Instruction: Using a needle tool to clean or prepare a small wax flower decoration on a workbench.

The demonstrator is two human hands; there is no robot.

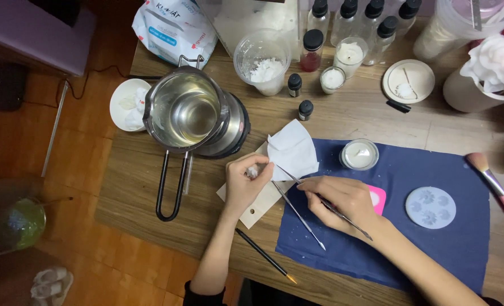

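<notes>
My left hand (244, 182) pinches a small white lump between its fingertips, with a white tissue (291, 148) draped just to its right. My right hand (342, 199) grips a thin metal tool (325, 204) whose tip points at that lump. A second thin metal tool (298, 215) lies slanted across the edge of the dark blue cloth (433, 243). Under my left hand sits a pale wooden board (260, 205). A pink mould (378, 198) peeks out behind my right hand.
A steel melting pot (185, 110) with clear liquid sits on a heater at left. Nearby are a small candle jar (359, 154), a round pale flower mould (430, 207), a pink brush (494, 185), a thin paintbrush (264, 256), a cup of white flakes (263, 63) and several bottles.
</notes>
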